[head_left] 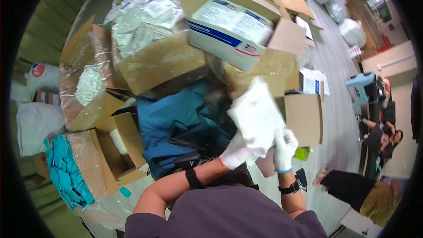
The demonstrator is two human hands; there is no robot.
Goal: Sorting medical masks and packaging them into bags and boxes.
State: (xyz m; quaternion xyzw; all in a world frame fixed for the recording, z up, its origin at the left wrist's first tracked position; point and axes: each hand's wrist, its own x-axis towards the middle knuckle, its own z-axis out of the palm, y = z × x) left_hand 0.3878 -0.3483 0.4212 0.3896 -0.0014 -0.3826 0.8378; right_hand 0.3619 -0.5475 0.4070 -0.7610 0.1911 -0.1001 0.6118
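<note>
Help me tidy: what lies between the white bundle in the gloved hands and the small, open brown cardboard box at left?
The head view shows crumpled blue fabric between the bundle and the box.

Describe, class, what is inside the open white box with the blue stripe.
Inside the box, pale packets with blue printing lie near the top. They cover the bottom, so anything beneath them cannot be seen.

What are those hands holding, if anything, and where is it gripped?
A blurred white item, near its lower end: left hand at lower left, right hand at lower right.
</note>
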